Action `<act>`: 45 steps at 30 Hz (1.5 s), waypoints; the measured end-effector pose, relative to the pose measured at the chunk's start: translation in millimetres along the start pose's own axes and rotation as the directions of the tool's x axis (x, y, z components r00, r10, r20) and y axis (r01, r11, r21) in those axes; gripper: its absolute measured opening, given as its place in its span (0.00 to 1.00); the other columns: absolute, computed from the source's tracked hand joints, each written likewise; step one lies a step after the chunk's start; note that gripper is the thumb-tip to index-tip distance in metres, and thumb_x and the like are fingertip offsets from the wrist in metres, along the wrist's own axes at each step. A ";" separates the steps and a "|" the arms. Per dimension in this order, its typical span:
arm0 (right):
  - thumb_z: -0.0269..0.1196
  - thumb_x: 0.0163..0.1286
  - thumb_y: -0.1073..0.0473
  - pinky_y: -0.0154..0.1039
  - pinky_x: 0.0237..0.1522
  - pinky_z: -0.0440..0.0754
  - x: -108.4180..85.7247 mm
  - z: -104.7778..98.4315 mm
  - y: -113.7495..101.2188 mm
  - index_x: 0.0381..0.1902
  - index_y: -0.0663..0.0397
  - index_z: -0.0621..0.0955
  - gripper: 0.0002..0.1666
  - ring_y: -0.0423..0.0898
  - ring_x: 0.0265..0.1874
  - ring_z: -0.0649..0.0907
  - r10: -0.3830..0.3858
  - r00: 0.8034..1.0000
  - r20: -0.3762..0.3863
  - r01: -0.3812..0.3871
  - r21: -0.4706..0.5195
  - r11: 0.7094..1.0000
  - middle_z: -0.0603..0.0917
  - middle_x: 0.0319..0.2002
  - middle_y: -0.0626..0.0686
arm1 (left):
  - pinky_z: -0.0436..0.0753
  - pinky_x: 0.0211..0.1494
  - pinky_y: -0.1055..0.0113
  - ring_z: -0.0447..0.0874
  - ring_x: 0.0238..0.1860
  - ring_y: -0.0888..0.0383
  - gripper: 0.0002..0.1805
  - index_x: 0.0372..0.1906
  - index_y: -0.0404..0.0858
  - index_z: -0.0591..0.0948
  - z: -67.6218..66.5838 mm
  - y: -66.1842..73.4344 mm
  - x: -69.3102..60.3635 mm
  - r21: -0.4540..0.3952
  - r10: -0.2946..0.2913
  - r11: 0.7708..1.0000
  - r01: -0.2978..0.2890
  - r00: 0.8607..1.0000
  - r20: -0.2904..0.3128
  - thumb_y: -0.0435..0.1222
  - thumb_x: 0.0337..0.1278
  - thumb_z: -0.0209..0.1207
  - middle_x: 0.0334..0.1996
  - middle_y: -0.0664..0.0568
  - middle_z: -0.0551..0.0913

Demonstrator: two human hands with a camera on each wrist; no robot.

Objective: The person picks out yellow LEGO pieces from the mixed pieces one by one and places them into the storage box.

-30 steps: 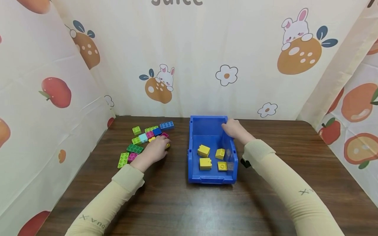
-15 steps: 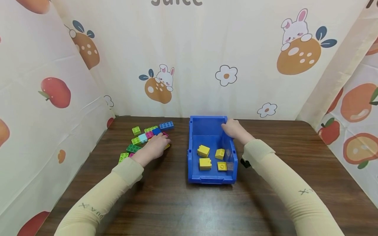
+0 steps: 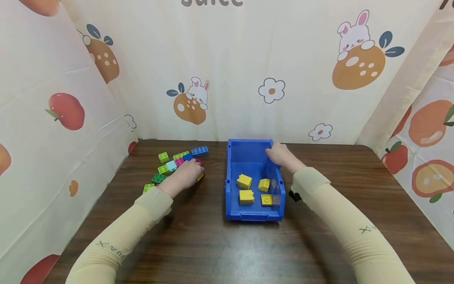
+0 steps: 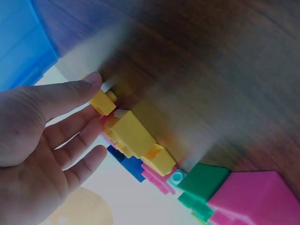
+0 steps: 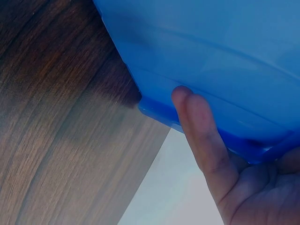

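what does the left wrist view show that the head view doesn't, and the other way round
Only the left wrist view shows the palm side of the left hand, with thumb and finger pinching a small yellow brick.

Only the head view shows the right hand gripping the blue bin, four yellow bricks inside it, and both sleeves.

Both show the left hand, part or all of the bin, a dark green brick and the table.

Fruit-print curtain [image 3: 234, 63] behind dark wooden table [image 3: 220, 248]
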State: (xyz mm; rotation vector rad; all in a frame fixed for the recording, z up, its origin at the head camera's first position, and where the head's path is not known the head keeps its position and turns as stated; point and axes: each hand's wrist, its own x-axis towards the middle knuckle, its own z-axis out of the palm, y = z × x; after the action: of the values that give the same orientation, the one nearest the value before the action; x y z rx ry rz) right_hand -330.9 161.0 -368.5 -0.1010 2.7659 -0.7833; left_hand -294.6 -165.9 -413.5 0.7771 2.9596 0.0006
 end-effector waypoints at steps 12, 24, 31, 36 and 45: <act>0.40 0.75 0.54 0.32 0.20 0.79 -0.4 -1.1 -0.7 0.51 0.72 0.71 0.25 0.44 0.18 0.78 0.011 1.000 0.008 -0.011 0.007 1.000 0.68 0.18 0.51 | 0.79 0.55 0.54 0.81 0.50 0.47 0.21 0.52 0.34 0.81 -13.8 2.8 1.7 -0.106 -0.067 0.991 0.078 0.992 0.106 0.29 0.48 0.67 0.47 0.42 0.83; 0.40 0.75 0.54 0.31 0.20 0.79 -0.5 0.8 -0.2 0.43 0.68 0.71 0.21 0.44 0.16 0.77 -0.010 1.000 -0.006 0.010 0.014 1.000 0.65 0.17 0.50 | 0.81 0.52 0.57 0.82 0.46 0.50 0.20 0.51 0.33 0.81 -40.0 14.1 -3.5 -0.068 -0.014 0.997 0.021 0.996 0.092 0.32 0.50 0.67 0.43 0.43 0.81; 0.40 0.75 0.54 0.31 0.20 0.79 -1.6 0.1 -0.3 0.44 0.68 0.72 0.22 0.44 0.18 0.78 -0.007 1.000 -0.008 0.007 0.007 1.000 0.66 0.18 0.51 | 0.81 0.51 0.57 0.80 0.47 0.48 0.19 0.48 0.33 0.81 -60.5 23.8 -5.2 0.020 0.043 0.999 -0.043 0.999 -0.025 0.32 0.49 0.68 0.44 0.42 0.81; 0.39 0.75 0.54 0.32 0.21 0.80 -1.0 -0.7 -0.5 0.52 0.72 0.71 0.25 0.45 0.21 0.79 -0.005 1.000 -0.001 0.005 0.014 1.000 0.68 0.20 0.52 | 0.81 0.52 0.59 0.78 0.47 0.49 0.18 0.47 0.34 0.81 -70.6 28.1 -5.3 0.059 0.083 0.995 -0.077 0.991 -0.105 0.33 0.49 0.68 0.43 0.43 0.80; 0.39 0.75 0.54 0.32 0.22 0.80 -0.9 -1.3 -0.7 0.57 0.73 0.68 0.27 0.47 0.23 0.81 0.002 1.000 0.001 -0.002 0.010 1.000 0.70 0.22 0.53 | 0.82 0.49 0.60 0.78 0.43 0.52 0.16 0.49 0.36 0.80 -88.3 38.2 1.1 0.095 0.100 0.992 -0.088 0.987 -0.126 0.35 0.55 0.64 0.41 0.45 0.80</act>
State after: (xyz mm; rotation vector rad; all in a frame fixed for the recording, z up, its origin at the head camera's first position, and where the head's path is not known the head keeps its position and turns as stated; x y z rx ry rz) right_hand -330.4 161.2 -366.9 -0.0970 2.7600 -0.7968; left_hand -283.7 -130.4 -324.8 0.9639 3.0598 -0.0790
